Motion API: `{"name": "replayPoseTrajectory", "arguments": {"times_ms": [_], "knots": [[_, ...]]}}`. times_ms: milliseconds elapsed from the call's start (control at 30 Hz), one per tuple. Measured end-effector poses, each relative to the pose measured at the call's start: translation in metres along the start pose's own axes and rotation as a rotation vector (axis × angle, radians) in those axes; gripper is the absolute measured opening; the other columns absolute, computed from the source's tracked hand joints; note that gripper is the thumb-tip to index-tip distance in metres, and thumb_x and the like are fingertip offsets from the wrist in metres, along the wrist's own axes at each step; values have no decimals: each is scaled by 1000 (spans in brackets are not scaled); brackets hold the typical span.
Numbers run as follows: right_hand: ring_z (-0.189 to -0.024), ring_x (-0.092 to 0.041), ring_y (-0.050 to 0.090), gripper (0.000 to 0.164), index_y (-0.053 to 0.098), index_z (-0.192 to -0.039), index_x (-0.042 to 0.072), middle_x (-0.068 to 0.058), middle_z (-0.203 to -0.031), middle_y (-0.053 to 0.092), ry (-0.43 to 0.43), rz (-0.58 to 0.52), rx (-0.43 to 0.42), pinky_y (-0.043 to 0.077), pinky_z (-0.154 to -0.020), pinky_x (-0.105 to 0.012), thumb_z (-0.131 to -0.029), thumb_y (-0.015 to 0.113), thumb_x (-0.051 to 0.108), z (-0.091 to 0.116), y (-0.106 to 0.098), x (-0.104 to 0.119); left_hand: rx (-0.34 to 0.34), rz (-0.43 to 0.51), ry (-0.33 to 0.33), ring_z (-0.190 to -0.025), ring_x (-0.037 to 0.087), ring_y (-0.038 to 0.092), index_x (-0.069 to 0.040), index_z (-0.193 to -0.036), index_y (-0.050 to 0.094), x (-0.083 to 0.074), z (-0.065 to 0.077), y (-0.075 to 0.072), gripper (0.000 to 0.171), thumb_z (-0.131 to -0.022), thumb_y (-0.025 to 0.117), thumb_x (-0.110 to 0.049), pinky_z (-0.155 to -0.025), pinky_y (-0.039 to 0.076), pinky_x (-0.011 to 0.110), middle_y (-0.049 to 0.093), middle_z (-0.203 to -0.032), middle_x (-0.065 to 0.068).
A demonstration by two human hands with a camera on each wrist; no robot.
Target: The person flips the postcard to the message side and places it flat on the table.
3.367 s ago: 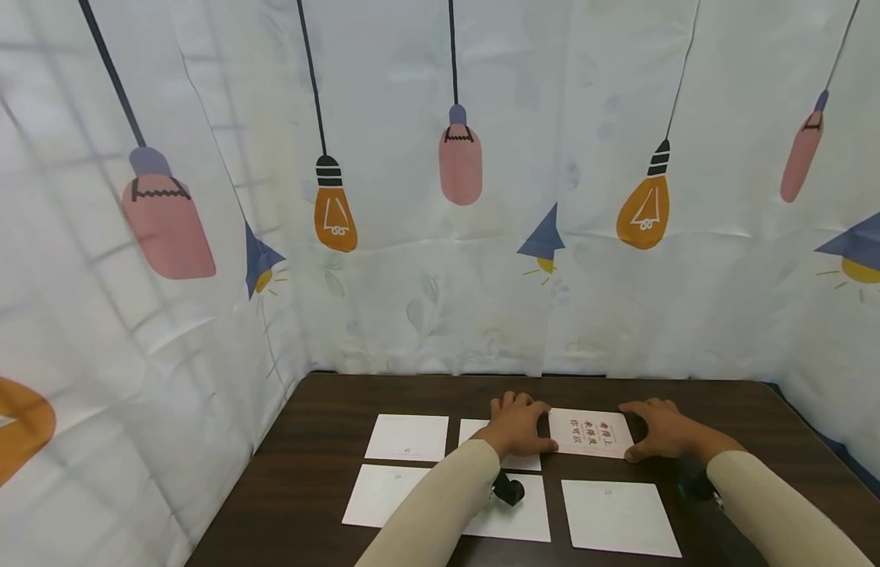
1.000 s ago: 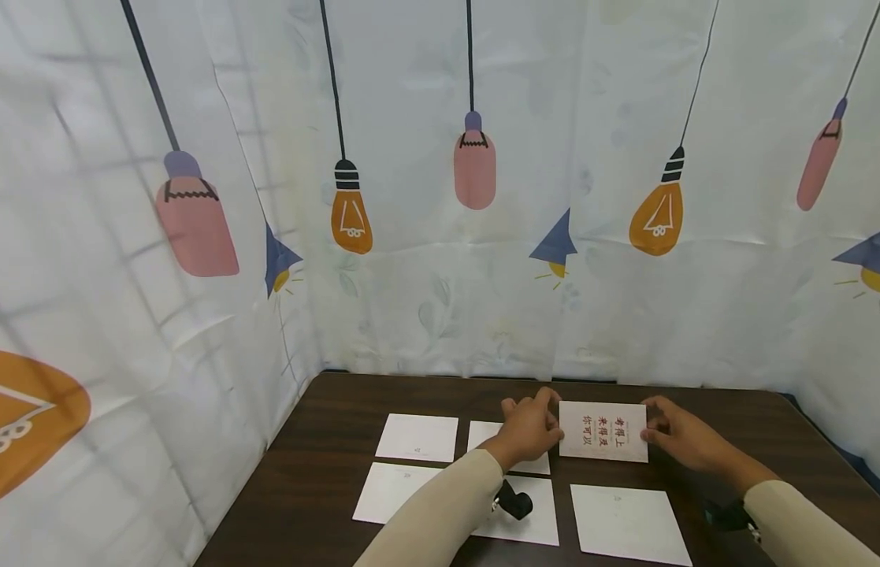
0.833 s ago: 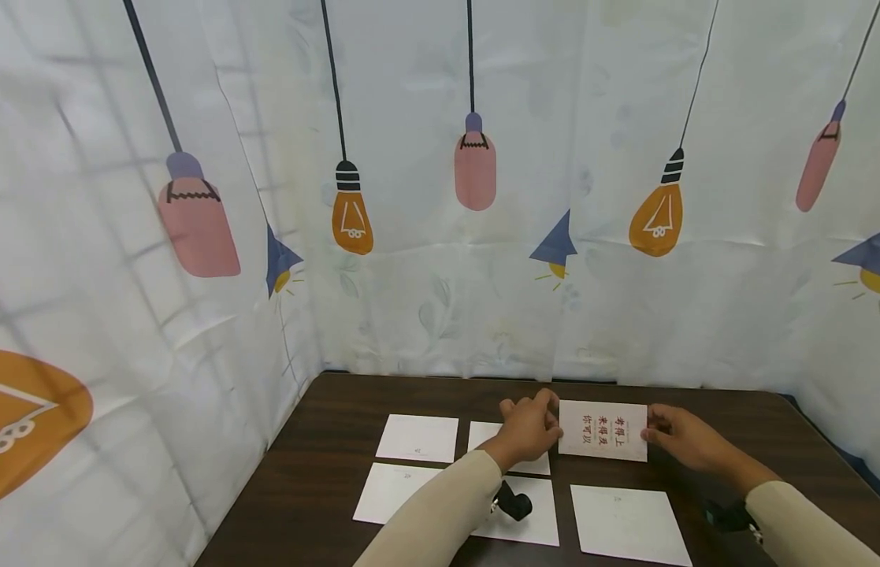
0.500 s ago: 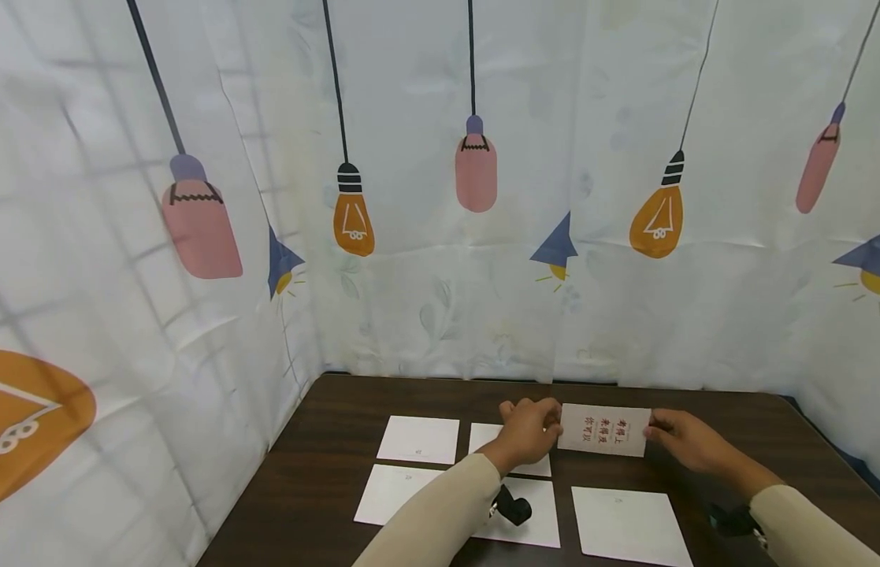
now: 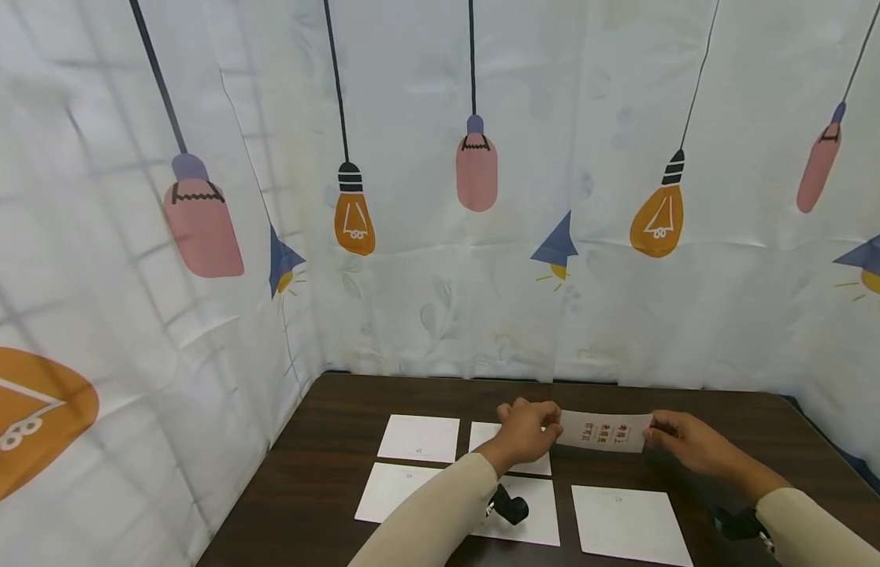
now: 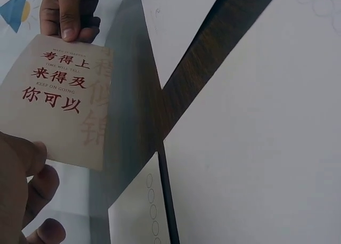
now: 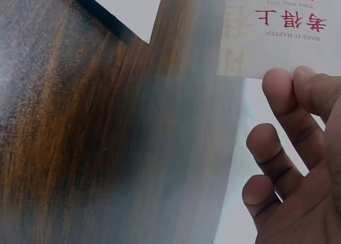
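A pale card point(image 5: 603, 432) with red Chinese characters is held off the table between both hands, its face tilted and its lower edge slightly bowed. My left hand point(image 5: 526, 431) pinches its left edge, and my right hand point(image 5: 688, 445) pinches its right edge. In the left wrist view, the card point(image 6: 56, 127) shows three lines of red writing with small English print between them. The right wrist view catches thumb and index finger on the edge of the card point(image 7: 245, 52), while the other fingers point(image 7: 264, 143) are loosely curled away from it.
White sheets lie in rows on the dark wooden table point(image 5: 326, 441): one at back left point(image 5: 418, 438), others nearer the front, and one at front right point(image 5: 629, 524). My left arm partly covers several sheets. A lamp-patterned curtain point(image 5: 440, 315) hangs behind the table.
Earlier the card lay on the table between my hands. They have since pinched and lifted it. Over the last second its face has tilted, so it looks narrower from the head.
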State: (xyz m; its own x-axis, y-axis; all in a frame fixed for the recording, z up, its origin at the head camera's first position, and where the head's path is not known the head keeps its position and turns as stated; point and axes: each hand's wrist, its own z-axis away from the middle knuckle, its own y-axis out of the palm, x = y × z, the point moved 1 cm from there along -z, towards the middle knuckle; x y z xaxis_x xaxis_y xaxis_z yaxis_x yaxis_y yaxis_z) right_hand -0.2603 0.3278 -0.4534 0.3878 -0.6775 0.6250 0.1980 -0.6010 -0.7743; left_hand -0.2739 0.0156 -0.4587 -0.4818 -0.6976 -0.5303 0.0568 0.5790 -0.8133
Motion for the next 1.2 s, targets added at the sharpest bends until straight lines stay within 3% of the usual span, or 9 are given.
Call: {"name": "replayPoseTrajectory", "arguments": {"times_ms": [300,733,1000,1200], "knots": [[-97,-12,67,20,69,-114,17,1,-108,70,12,-16,13,55,-77,-36,-103,63,32,4,1,-4,49,-6,7,-97,6,45,-28,-100,64,-2,2,1,4,-104,61,-29,-89,21,43,69,-99,-21],[-96,-8,66,24,68,-120,14,0,-112,68,-21,-42,53,54,-74,-30,-104,61,30,8,1,-2,55,32,53,-101,8,46,-27,-99,65,0,3,0,7,-104,60,-25,-87,19,43,62,-90,-22],[-112,-29,66,24,70,-124,10,-15,-129,66,-2,-31,54,56,-81,-34,-103,58,8,9,1,-1,68,85,-1,-105,9,46,-26,-100,71,0,4,0,21,-105,51,-24,-90,16,45,63,-84,-23],[-113,-31,64,24,70,-125,14,-11,-128,67,-3,-12,62,54,-82,-31,-106,58,20,10,1,-3,76,108,-14,-106,10,46,-27,-103,72,0,4,0,29,-108,44,-35,-91,17,45,62,-85,-23]]}}
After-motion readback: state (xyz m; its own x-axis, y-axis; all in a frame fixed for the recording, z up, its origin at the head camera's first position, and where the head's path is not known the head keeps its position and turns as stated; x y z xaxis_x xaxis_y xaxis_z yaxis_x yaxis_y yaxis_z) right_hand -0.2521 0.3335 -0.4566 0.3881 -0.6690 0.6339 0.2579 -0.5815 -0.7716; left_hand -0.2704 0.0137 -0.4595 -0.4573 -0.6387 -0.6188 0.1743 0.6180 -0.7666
